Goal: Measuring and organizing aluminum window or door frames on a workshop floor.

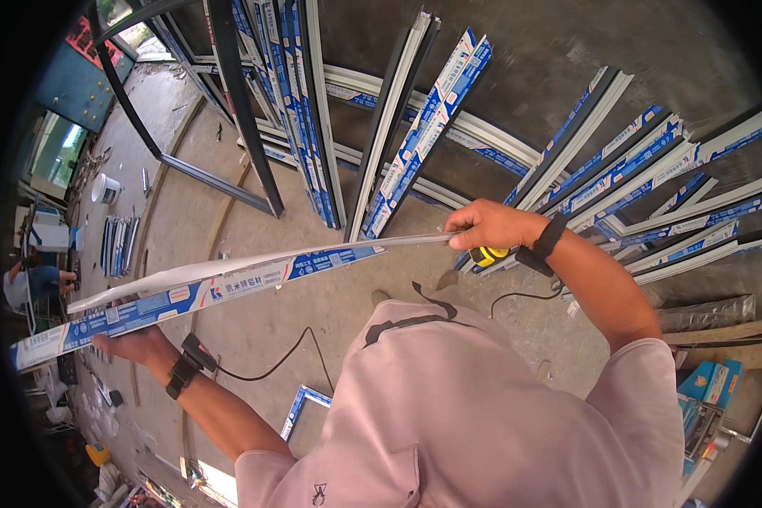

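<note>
A long aluminium profile [237, 286], wrapped in blue and white printed film, slants across in front of me, its left end lower. My left hand [140, 345] is closed around its underside near that left end. Along the far edge of the profile runs a thin whitish strip [178, 277], bowed and pale. My right hand [489, 225] pinches the strip's narrow right end between thumb and fingers. Just below that hand shows a yellow and black tape measure [488, 255]; whether the hand touches it I cannot tell. Dark bands with boxes are on both wrists.
Several film-wrapped profiles [432, 127] lean against the dark wall ahead, more at the right [618, 169]. A dark metal frame [220, 182] stands at the far left. A black cable [271, 368] hangs from my left wrist. A white bucket [106, 189] and a seated person [38, 284] are farther left.
</note>
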Demonstrator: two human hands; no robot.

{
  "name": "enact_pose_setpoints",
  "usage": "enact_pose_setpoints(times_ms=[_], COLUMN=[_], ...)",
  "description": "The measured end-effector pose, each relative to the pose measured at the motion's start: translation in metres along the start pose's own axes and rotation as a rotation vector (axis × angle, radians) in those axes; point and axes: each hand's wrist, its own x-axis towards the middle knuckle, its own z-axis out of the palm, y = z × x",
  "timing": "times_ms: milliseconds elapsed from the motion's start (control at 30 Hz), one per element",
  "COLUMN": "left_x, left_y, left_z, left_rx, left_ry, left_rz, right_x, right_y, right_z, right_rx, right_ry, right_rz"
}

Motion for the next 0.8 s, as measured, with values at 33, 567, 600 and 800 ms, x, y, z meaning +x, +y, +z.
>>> enact_pose_setpoints(times_ms=[33, 567, 600, 800], left_x=[0.008, -0.076, -0.089, -0.137], left_y=[-0.003, -0.115, -0.122, -0.163], left_z=[-0.007, 0.083, 0.095, 0.145], left_rx=[-0.003, 0.396, 0.394, 0.465], left_ry=[-0.005, -0.894, -0.922, -1.079], left_rz=[0.006, -0.121, -0.146, -0.266], right_x=[0.002, -0.061, -0.058, -0.004], right_y=[0.006, 0.108, 0.113, 0.126], right_z=[0.003, 0.009, 0.007, -0.023], right_rx=[0.001, 0.351, 0.360, 0.407], right_ry=[0.004, 0.565, 0.530, 0.500], right_rz=[-0.008, 0.384, 0.333, 0.245])
